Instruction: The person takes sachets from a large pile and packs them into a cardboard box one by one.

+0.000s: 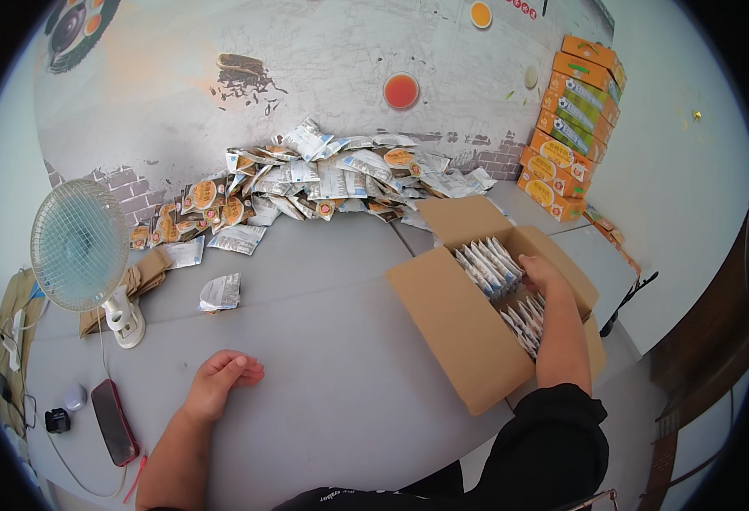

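An open cardboard box stands at the right of the table with its flaps spread. Inside, white packets stand on edge in a far row, and more packets stand in a nearer row. My right hand reaches into the box at the right end of the far row. Its fingers curl down against the packets there; the fingertips and anything in them are largely hidden. Above the table at the left centre, my left hand is empty, its fingers loosely bent. Beyond it lies a small stack of packets.
A long heap of packets lies along the wall. At the left stand a clip fan and folded brown cardboard. A phone with cables lies near the left edge. Orange and green cartons are stacked at the far right.
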The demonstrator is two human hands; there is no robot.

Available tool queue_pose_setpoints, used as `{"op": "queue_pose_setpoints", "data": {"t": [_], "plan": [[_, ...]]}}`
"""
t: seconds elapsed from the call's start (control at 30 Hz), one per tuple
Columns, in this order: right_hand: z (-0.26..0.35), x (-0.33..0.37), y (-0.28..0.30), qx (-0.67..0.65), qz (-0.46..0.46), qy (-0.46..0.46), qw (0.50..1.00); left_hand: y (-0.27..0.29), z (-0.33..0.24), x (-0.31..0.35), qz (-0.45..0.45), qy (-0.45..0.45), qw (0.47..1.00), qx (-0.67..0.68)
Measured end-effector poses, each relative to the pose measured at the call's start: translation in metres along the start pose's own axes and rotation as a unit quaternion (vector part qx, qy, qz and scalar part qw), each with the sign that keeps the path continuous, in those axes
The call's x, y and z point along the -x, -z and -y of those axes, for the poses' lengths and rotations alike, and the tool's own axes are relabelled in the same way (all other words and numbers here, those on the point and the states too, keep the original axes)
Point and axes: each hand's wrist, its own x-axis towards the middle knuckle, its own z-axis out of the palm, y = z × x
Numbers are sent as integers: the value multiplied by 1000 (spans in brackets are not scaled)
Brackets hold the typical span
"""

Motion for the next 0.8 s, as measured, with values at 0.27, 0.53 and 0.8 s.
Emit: {"op": "queue_pose_setpoints", "data": {"t": [0.27,0.53,0.8], "plan": [[82,41,-41,143,-287,232,919,2,0,0,5,-2,1000,-29],[209,184,-215,202,47,485,850,4,8,-6,39,-13,998,-50],[240,260,-396,192,68,640,741,8,13,-9,71,-21,996,-53]]}}
